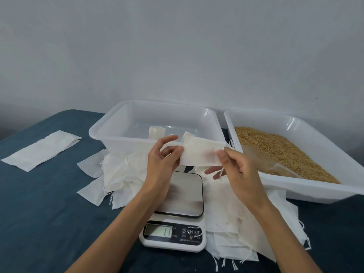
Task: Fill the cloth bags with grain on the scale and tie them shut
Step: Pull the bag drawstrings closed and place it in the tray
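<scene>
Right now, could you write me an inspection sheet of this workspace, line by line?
Surface: dark blue table, a scale at the front middle.
Job's things: empty cloth bag held above the scale; grain tray at right with a scoop in it; clear bin behind, two filled bags inside.
Clutter: loose bag piles on both sides of the scale; flat bags at left.
Grippers: left hand and right hand each pinch an end of the bag.
Cables: nothing seen.
Surroundings: plain pale wall.
</scene>
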`<act>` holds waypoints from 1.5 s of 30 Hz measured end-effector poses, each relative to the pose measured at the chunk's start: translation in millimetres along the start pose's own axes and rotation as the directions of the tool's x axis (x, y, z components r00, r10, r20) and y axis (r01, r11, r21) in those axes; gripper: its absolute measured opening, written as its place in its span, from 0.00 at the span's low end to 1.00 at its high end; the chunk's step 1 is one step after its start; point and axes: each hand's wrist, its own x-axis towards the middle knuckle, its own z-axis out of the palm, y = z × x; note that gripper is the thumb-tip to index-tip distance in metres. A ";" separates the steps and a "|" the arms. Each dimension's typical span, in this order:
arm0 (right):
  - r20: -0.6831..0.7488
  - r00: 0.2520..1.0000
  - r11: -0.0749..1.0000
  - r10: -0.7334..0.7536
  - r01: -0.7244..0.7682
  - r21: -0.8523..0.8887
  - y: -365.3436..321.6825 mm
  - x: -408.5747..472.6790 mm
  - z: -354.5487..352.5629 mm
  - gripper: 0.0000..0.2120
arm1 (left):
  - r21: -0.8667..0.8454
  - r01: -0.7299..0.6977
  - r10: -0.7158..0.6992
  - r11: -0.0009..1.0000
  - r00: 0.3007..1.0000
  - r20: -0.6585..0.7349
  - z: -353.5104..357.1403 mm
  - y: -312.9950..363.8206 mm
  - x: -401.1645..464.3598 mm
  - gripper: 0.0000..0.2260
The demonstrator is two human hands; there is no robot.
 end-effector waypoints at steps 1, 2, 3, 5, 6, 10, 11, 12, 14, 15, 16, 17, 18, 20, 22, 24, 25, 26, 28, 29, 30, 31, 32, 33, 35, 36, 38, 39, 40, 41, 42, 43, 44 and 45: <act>-0.005 1.000 1.000 0.000 0.000 -0.013 -0.9 0.3 -1.7 0.20 | 0.034 -0.051 0.052 0.998 0.998 -0.029 0.4 2.8 0.0 0.12; -0.004 1.000 0.999 0.007 -0.007 -0.031 -2.1 -0.1 -3.4 0.20 | 0.112 -0.132 0.138 0.985 0.989 -0.046 0.0 6.1 -1.3 0.12; 0.002 1.000 0.999 0.017 -0.017 -0.051 -3.8 -0.8 -4.9 0.19 | 0.228 -0.237 0.248 0.944 0.968 -0.021 -1.2 9.7 -4.4 0.12; 0.032 0.999 0.996 0.026 -0.023 -0.086 -10.5 -2.5 -6.3 0.18 | 0.452 -0.444 0.403 0.774 0.896 0.189 -4.4 14.8 -15.9 0.17; 0.055 0.998 0.995 0.028 -0.023 -0.097 -15.7 -3.1 -6.3 0.17 | 0.518 -0.507 0.396 0.689 0.862 0.316 -5.9 15.2 -22.4 0.22; 0.199 0.979 0.990 0.043 -0.015 -0.143 -45.5 -1.6 -6.0 0.18 | 0.613 -0.527 0.168 0.588 0.822 0.544 -2.4 8.4 -36.4 0.37; 0.239 0.970 0.985 0.052 -0.011 -0.170 -53.0 0.0 -6.2 0.19 | 0.621 -0.510 0.142 0.595 0.828 0.543 0.0 8.5 -36.6 0.35; 0.272 0.960 0.981 0.066 -0.013 -0.192 -59.9 1.9 -6.8 0.21 | 0.612 -0.495 0.127 0.616 0.830 0.543 2.2 10.2 -35.5 0.32; 0.299 0.947 0.977 0.117 -0.057 -0.203 -70.1 6.3 -11.0 0.28 | 0.578 -0.456 0.101 0.677 0.835 0.541 4.5 15.1 -32.1 0.24; 0.293 0.946 0.975 0.136 -0.076 -0.208 -74.3 9.0 -15.9 0.32 | 0.563 -0.419 0.076 0.713 0.844 0.531 4.6 16.6 -30.8 0.21; 0.270 0.953 0.974 0.136 -0.078 -0.214 -76.9 12.3 -22.6 0.34 | 0.544 -0.378 0.051 0.749 0.851 0.522 3.5 16.8 -29.3 0.19; 0.221 0.967 0.972 0.127 -0.077 -0.220 -77.4 16.0 -32.1 0.33 | 0.517 -0.341 0.034 0.785 0.858 0.513 1.8 15.9 -28.2 0.18; 0.144 0.983 0.968 0.115 -0.078 -0.239 -74.9 20.2 -44.4 0.31 | 0.483 -0.310 0.029 0.819 0.863 0.504 -0.4 14.4 -27.0 0.16; -0.043 0.994 0.928 0.100 -0.109 -0.357 -59.7 29.8 -76.9 0.23 | 0.420 -0.265 0.036 0.868 0.877 0.479 -5.6 10.7 -25.0 0.12; -0.121 0.980 0.772 0.159 -0.199 -0.603 -32.0 40.3 -118.6 0.15 | 0.374 -0.218 0.026 0.902 0.889 0.456 -10.1 7.6 -23.3 0.10; -0.129 0.905 0.492 0.406 -0.336 -0.803 -4.7 44.8 -153.0 0.23 | 0.354 -0.182 0.009 0.918 0.899 0.439 -13.8 3.7 -21.6 0.10; -0.139 0.845 0.389 0.516 -0.375 -0.841 6.1 45.0 -164.6 0.28 | 0.349 -0.170 0.003 0.921 0.903 0.430 -14.5 2.2 -21.0 0.10; -0.143 0.797 0.327 0.587 -0.395 -0.858 14.4 44.7 -171.6 0.30 | 0.341 -0.156 -0.004 0.927 0.905 0.425 -14.8 0.9 -20.5 0.11; -0.129 0.759 0.274 0.638 -0.381 -0.883 28.5 44.1 -175.8 0.28 | 0.313 -0.124 -0.019 0.942 0.909 0.417 -14.6 -1.6 -20.3 0.14; -0.117 0.764 0.257 0.635 -0.352 -0.900 34.5 44.9 -175.3 0.24 | 0.302 -0.114 -0.022 0.947 0.910 0.413 -14.4 -2.4 -20.2 0.15; -0.105 0.773 0.245 0.626 -0.322 -0.914 39.5 46.1 -174.3 0.19 | 0.289 -0.106 -0.023 0.951 0.913 0.408 -14.2 -3.4 -19.8 0.15; -0.098 0.781 0.237 0.617 -0.303 -0.923 44.0 47.3 -173.3 0.14 | 0.273 -0.096 -0.023 0.957 0.916 0.400 -14.3 -3.8 -19.6 0.15; -0.096 0.787 0.237 0.609 -0.296 -0.926 47.6 48.1 -173.5 0.11 | 0.256 -0.088 -0.021 0.963 0.919 0.393 -14.5 -3.9 -19.0 0.15; -0.103 0.799 0.236 0.593 -0.294 -0.926 50.3 48.6 -175.2 0.09 | 0.240 -0.086 -0.015 0.967 0.921 0.389 -14.9 -3.6 -18.6 0.14; -0.158 0.852 0.212 0.498 -0.297 -0.931 52.8 48.4 -182.9 0.06 | 0.221 -0.105 0.010 0.970 0.919 0.395 -15.8 -2.5 -17.7 0.12; -0.193 0.882 0.187 0.429 -0.296 -0.937 53.2 48.1 -188.5 0.05 | 0.230 -0.120 0.020 0.966 0.918 0.396 -15.9 -2.0 -17.4 0.12; -0.232 0.920 0.110 0.315 -0.278 -0.954 53.4 47.5 -201.2 0.11 | 0.253 -0.136 0.028 0.958 0.922 0.386 -16.0 -2.5 -16.3 0.10; -0.241 0.927 0.047 0.287 -0.264 -0.963 53.2 47.4 -207.3 0.13 | 0.256 -0.136 0.028 0.957 0.922 0.386 -15.9 -2.9 -16.1 0.09; -0.247 0.928 -0.026 0.278 -0.250 -0.968 52.5 47.6 -212.3 0.14 | 0.254 -0.139 0.030 0.957 0.920 0.391 -15.9 -3.6 -15.9 0.08; -0.247 0.929 -0.089 0.277 -0.231 -0.969 51.9 47.9 -215.7 0.15 | 0.252 -0.141 0.031 0.957 0.917 0.398 -15.8 -4.0 -16.1 0.08; -0.238 0.931 -0.127 0.277 -0.211 -0.969 51.4 48.0 -217.4 0.15 | 0.246 -0.140 0.030 0.959 0.915 0.402 -15.6 -4.3 -16.4 0.08; -0.219 0.936 -0.130 0.277 -0.190 -0.973 51.7 48.0 -217.7 0.16 | 0.239 -0.134 0.028 0.962 0.916 0.400 -15.1 -3.6 -16.9 0.08; -0.185 0.941 -0.098 0.282 -0.163 -0.982 52.0 48.1 -216.1 0.16 | 0.232 -0.128 0.026 0.964 0.916 0.399 -14.6 -2.7 -17.3 0.09; -0.135 0.945 -0.038 0.296 -0.130 -0.991 53.0 47.7 -212.9 0.16 | 0.228 -0.129 0.029 0.965 0.917 0.398 -14.6 -2.1 -17.6 0.10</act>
